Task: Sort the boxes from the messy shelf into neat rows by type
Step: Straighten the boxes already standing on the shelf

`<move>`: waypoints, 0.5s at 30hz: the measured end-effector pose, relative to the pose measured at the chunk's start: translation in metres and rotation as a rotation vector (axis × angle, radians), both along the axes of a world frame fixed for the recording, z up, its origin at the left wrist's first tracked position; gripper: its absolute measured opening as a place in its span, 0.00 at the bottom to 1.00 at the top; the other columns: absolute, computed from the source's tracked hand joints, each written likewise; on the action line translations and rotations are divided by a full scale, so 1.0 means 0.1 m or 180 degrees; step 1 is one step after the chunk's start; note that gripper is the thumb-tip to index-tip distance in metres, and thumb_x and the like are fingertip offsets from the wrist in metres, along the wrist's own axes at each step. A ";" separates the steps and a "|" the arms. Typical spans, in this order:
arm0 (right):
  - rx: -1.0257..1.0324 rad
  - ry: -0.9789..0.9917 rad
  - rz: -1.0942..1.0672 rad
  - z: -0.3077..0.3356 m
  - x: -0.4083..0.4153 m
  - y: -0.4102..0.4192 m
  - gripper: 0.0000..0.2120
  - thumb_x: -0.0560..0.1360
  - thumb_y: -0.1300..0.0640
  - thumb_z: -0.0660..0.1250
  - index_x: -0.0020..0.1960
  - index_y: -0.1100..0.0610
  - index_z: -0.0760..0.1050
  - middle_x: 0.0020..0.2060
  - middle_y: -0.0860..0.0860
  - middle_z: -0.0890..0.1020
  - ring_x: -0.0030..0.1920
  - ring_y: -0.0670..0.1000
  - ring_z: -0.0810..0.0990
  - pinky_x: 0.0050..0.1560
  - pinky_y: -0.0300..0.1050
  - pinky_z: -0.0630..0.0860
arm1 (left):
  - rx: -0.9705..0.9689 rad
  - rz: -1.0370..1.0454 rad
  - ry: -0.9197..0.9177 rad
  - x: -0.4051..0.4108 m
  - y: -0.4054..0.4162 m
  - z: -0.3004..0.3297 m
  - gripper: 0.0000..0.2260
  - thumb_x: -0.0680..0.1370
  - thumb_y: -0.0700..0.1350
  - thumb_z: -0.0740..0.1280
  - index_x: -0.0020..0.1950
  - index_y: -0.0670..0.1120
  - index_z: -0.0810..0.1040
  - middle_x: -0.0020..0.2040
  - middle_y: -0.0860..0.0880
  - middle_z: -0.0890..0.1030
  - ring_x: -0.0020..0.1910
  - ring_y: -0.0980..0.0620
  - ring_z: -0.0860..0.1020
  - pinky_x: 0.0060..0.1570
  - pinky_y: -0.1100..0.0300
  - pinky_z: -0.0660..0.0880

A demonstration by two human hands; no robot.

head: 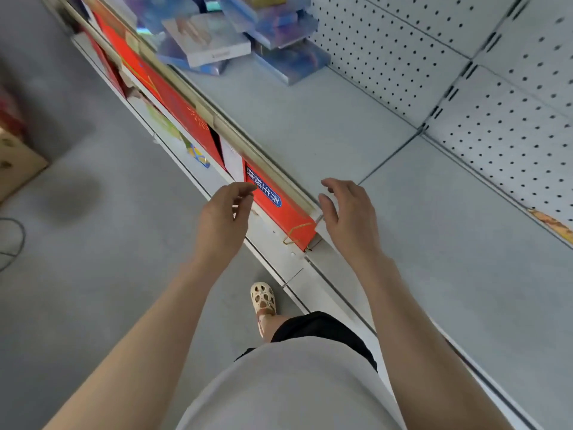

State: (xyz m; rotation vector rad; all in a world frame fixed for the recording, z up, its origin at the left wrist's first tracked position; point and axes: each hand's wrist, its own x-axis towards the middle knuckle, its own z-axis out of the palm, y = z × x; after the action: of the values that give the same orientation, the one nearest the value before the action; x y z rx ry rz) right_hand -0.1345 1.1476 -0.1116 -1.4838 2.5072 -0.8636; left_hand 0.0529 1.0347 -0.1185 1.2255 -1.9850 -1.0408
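While both bare arms reach forward over the front edge of the shelving, neither hand holds anything. The left hand [224, 209] hangs in front of the lower level with its fingers loosely bent, the fingertips near the upper corner of a red flat gift box with a dark blue label and a gold cord handle [280, 212]; I cannot tell if they touch it. The right hand [350, 212] hovers over the edge of the pale grey metal shelf board [310, 125], fingers relaxed and slightly spread, just beside the same red box.

This red box stands upright on the lower level, under the cream-coloured front rail [217, 119]. More red boxes [173, 97] stand in a line along that level, farther from the person, with a white box [231, 158] between them and the near one.

On the grey shelf board, well apart from the hands, a messy pile of blue and white flat boxes [235, 35] lies at different angles, some on top of others; the picture is blurred there. Behind the board rises a white pegboard back wall [465, 88].

On the grey floor [93, 274] a beige perforated sandal [263, 297] shows below, and a brown carton [18, 162] stands at the left border.
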 end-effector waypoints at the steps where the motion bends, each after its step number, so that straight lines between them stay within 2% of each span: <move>1: 0.0002 -0.0015 0.0013 0.00 -0.04 -0.24 0.14 0.82 0.55 0.61 0.65 0.57 0.75 0.57 0.54 0.80 0.57 0.56 0.75 0.57 0.50 0.72 | -0.0012 0.0037 -0.0030 -0.03 -0.23 0.01 0.10 0.81 0.42 0.63 0.58 0.50 0.80 0.51 0.57 0.81 0.46 0.66 0.77 0.43 0.77 0.69; 5: -0.0076 -0.0053 0.0067 0.02 -0.16 -1.12 0.14 0.82 0.54 0.61 0.65 0.57 0.75 0.57 0.53 0.80 0.56 0.55 0.76 0.56 0.47 0.71 | -0.0015 0.0024 -0.0118 -0.14 -1.07 0.07 0.11 0.81 0.42 0.62 0.60 0.51 0.80 0.52 0.59 0.80 0.47 0.66 0.76 0.44 0.77 0.68; 9: -0.0112 -0.0129 0.0095 0.10 -0.25 -2.04 0.14 0.82 0.54 0.61 0.66 0.56 0.75 0.57 0.52 0.80 0.56 0.53 0.76 0.55 0.40 0.67 | -0.0133 0.0046 -0.0135 -0.22 -1.95 0.15 0.11 0.80 0.41 0.62 0.59 0.51 0.80 0.52 0.57 0.81 0.46 0.66 0.76 0.43 0.75 0.69; 12: -0.0157 -0.0167 0.0085 0.16 -0.28 -2.62 0.14 0.82 0.53 0.61 0.65 0.56 0.75 0.57 0.52 0.80 0.56 0.53 0.76 0.56 0.43 0.70 | -0.0269 0.0056 -0.0119 -0.24 -2.55 0.20 0.10 0.80 0.41 0.63 0.59 0.51 0.80 0.52 0.57 0.80 0.46 0.67 0.76 0.46 0.74 0.69; 15: -0.0249 -0.0137 0.0029 0.18 -0.29 -3.17 0.14 0.82 0.54 0.61 0.65 0.57 0.75 0.57 0.53 0.80 0.57 0.54 0.76 0.58 0.49 0.73 | -0.0365 -0.0025 -0.0039 -0.28 -3.17 0.20 0.10 0.80 0.40 0.64 0.58 0.51 0.80 0.51 0.58 0.80 0.46 0.61 0.78 0.48 0.66 0.73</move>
State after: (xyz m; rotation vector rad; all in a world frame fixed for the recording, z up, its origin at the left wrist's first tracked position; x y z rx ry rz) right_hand -0.1637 0.8306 -0.0934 -1.4814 2.4607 -0.9920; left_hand 0.0251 0.7176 -0.0986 1.1662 -2.0310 -0.9118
